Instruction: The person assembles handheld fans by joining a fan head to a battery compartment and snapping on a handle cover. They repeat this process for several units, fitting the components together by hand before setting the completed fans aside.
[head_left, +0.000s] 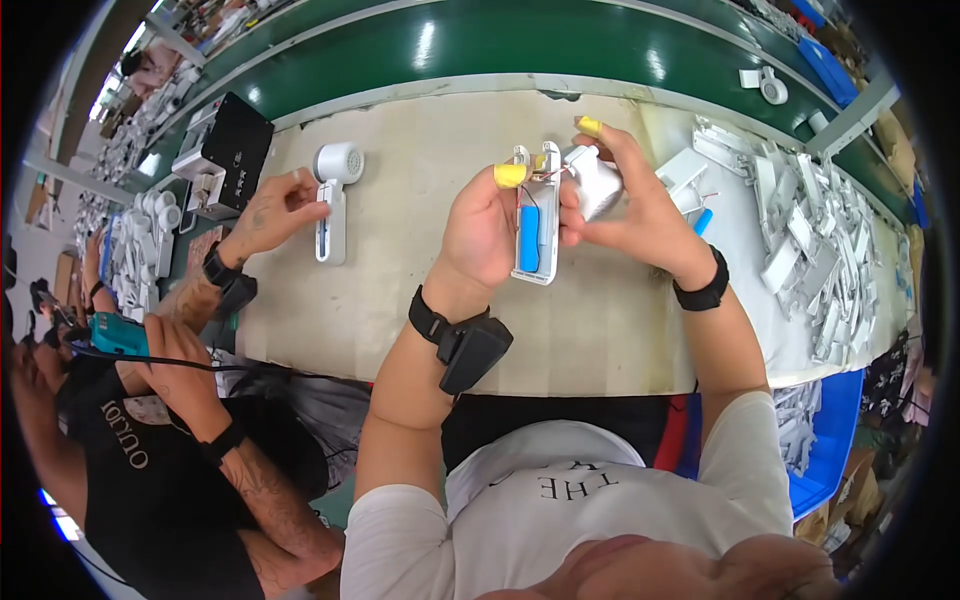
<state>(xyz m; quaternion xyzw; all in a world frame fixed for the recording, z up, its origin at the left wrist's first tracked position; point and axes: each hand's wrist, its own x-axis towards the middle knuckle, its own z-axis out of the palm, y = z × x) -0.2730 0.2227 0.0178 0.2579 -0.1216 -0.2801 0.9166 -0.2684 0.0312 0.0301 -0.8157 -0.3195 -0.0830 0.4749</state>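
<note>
My left hand [480, 232] is closed round a white handheld-fan handle half [547, 262], its inner side facing up. A blue battery [528, 238] lies lengthwise in that handle, with thin wires near its top end. In my right hand [640, 205] is a white fan head [598, 184], held between thumb and fingers just right of the handle's upper end. Wires run between the head and the handle. Yellow wraps cover a fingertip on each hand. My right fingers partly hide the head and the handle's right edge.
Loose white plastic shells [825, 260] are heaped at the right, near another blue battery [703, 221]. A blue bin [835, 440] stands below. At left, a co-worker's hand [275, 212] touches a white handheld fan [335, 225]; the other holds a teal tool [120, 335]. A black box [235, 150] stands behind.
</note>
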